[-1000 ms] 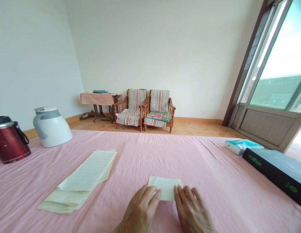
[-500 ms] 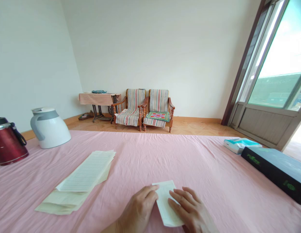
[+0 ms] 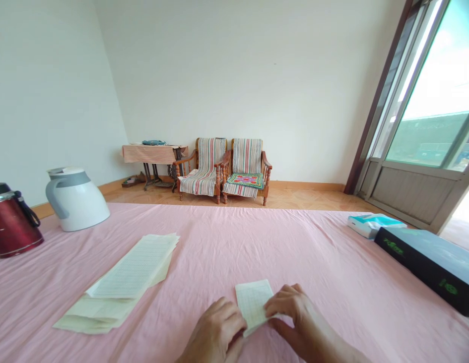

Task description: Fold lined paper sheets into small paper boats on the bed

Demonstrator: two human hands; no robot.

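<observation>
A folded lined sheet [image 3: 253, 302] is shown on the pink tablecloth [image 3: 257, 237], near the table's front edge and between both hands. Its near left corner is pinched by the curled fingers of the left hand [image 3: 215, 337], and its right edge by the bent fingertips of the right hand [image 3: 299, 322]. A skewed crease is judged possible, since the layers could slip on the soft, wrinkled cloth. Half a second earlier the right hand lay flat on a longer sheet; the paper stack [image 3: 128, 282] is unchanged.
</observation>
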